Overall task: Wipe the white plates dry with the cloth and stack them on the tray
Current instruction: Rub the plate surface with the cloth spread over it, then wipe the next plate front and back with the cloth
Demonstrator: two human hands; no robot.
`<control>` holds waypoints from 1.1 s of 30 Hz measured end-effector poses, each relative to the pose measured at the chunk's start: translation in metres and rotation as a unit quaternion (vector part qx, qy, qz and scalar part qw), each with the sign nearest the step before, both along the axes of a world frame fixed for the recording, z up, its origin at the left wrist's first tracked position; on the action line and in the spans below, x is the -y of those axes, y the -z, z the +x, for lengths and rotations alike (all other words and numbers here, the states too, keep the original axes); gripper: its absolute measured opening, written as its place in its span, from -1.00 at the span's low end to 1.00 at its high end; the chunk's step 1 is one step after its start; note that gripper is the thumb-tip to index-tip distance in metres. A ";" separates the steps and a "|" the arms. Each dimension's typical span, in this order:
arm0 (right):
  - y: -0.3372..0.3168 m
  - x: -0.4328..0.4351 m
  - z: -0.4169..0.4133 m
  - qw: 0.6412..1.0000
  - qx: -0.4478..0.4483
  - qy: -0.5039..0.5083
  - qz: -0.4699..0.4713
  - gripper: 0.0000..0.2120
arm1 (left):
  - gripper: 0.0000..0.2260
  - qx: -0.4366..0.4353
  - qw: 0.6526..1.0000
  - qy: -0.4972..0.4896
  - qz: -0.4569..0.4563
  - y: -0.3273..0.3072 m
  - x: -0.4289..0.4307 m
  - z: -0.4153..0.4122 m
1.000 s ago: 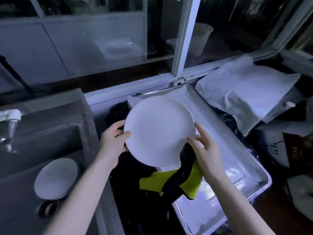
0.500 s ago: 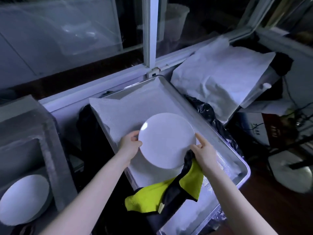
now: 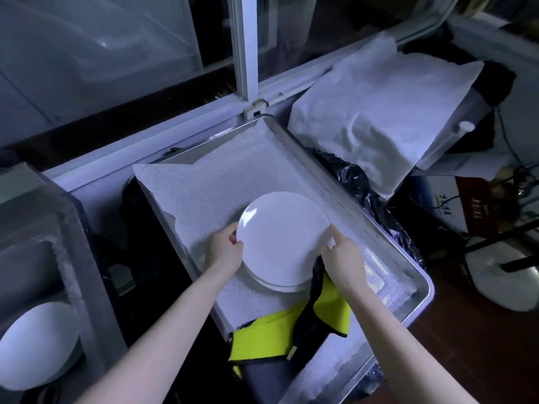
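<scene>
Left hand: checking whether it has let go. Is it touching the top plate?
Touching. In the head view the left hand grips the top plate at its left rim, thumb on top.

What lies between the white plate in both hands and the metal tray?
Head view: another round white plate, its rim showing beneath the held white plate.

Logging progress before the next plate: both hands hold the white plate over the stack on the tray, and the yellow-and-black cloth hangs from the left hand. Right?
Not quite: the head view shows the cloth hanging from under the right hand, not the left hand. Both hands do hold the white plate over the stack on the tray.
</scene>
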State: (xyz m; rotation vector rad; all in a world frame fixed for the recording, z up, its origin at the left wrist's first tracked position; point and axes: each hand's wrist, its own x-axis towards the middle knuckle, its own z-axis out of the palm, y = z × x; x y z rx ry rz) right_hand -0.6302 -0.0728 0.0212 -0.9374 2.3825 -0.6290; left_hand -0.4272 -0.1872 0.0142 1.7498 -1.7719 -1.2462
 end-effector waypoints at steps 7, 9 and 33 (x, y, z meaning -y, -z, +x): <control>0.001 -0.005 -0.002 1.000 -0.023 0.016 0.012 -0.59 | -0.68 0.057 0.997 0.040 -0.017 -0.005 -0.007 -0.001; 0.000 -0.006 0.001 0.999 -0.028 0.031 0.001 -0.55 | -0.67 0.057 0.997 0.055 -0.020 -0.010 -0.010 0.001; -0.070 0.047 0.405 0.859 0.025 -0.466 -0.211 -0.69 | -0.76 -0.007 0.911 -0.408 -0.050 -0.021 -0.117 0.419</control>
